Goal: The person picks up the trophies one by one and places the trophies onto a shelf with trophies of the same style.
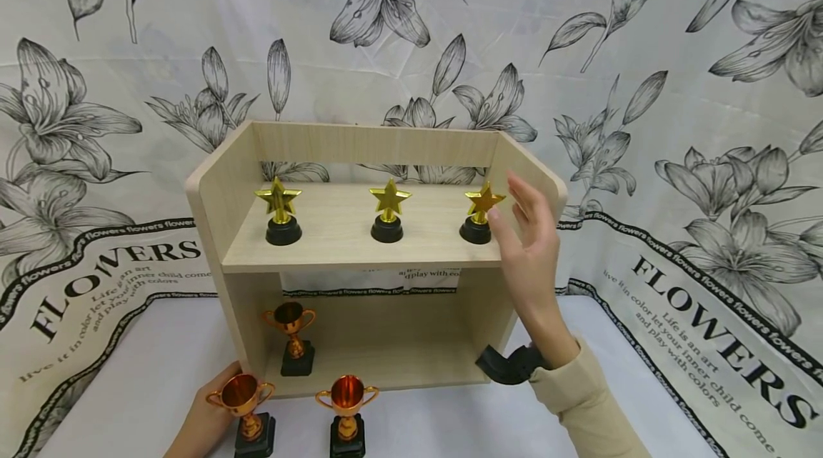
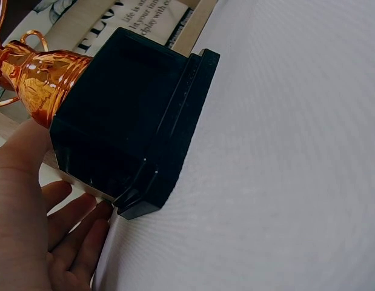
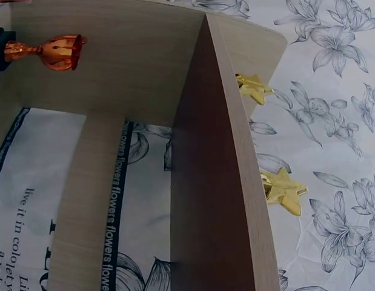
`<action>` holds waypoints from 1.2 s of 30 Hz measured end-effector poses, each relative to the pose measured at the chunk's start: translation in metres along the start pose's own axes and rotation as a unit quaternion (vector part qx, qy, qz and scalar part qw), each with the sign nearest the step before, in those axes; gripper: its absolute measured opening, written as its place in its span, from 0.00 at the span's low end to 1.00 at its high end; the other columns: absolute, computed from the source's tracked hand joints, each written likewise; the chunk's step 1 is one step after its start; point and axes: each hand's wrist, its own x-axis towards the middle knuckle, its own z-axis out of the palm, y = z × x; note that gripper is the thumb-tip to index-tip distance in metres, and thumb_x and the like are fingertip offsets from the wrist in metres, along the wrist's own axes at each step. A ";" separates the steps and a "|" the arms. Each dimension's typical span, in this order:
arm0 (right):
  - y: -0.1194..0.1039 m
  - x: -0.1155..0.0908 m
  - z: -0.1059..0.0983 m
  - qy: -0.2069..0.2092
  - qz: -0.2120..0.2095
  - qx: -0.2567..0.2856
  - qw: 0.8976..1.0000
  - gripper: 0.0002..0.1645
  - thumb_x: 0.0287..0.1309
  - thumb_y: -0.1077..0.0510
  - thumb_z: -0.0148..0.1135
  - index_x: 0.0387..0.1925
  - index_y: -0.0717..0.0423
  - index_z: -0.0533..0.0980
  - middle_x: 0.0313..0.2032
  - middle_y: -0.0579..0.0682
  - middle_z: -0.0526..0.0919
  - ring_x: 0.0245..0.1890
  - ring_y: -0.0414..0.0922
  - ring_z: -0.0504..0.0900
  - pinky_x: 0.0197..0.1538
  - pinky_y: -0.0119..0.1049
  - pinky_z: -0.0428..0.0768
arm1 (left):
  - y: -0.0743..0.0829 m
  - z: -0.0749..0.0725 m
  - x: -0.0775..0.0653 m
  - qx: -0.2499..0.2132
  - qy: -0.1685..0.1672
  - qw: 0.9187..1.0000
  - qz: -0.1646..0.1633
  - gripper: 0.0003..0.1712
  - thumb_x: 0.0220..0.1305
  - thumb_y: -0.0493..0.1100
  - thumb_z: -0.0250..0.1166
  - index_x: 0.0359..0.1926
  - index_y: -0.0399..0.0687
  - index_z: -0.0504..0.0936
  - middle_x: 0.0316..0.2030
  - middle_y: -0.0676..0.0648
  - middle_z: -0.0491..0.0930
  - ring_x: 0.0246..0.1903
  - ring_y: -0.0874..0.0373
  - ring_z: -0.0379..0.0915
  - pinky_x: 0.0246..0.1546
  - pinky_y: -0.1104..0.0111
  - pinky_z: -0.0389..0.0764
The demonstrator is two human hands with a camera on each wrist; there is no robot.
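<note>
Right star (image 1: 484,202) stands upright on its black base at the right end of the upper board of the shelf (image 1: 334,229), close to the side wall. From where I stand, the right hand (image 1: 530,236) is raised just beside it: wrist low, palm turned toward the star, fingers reaching up in front of that wall, and the thumb set apart from them so that its tip overlaps the star's edge. The hand is spread rather than pinching; whether the thumb touches the star, I cannot tell. The forearm comes up from the lower right in a beige sleeve (image 1: 572,379), with a black band (image 1: 511,364) at the wrist.

Middle star (image 1: 389,201) and left star (image 1: 278,201) stand along the same board, well apart from each other.

Low on the other side, the left hand (image 1: 211,401) is by the shelf's lower left edge, partly hidden behind the left cup (image 1: 241,394). The left wrist view shows its fingers bent and the thumb reaching up behind that cup; I cannot tell whether they grip the edge or merely rest there.

The front cup (image 1: 347,395) stands to the right of the left cup, before the shelf, while the inner cup (image 1: 292,322) stands in the lower compartment, near the left wall.
</note>
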 end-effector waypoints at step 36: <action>0.017 -0.054 -0.012 -0.003 -0.088 0.137 0.987 0.18 0.57 0.77 0.49 0.51 0.78 0.68 0.51 0.68 0.74 0.56 0.57 0.72 0.61 0.42 0.67 | 0.000 0.000 0.001 0.019 -0.008 1.000 -0.005 0.32 0.62 0.46 0.63 0.66 0.45 0.66 0.60 0.42 0.70 0.53 0.76 0.62 0.46 0.75 0.70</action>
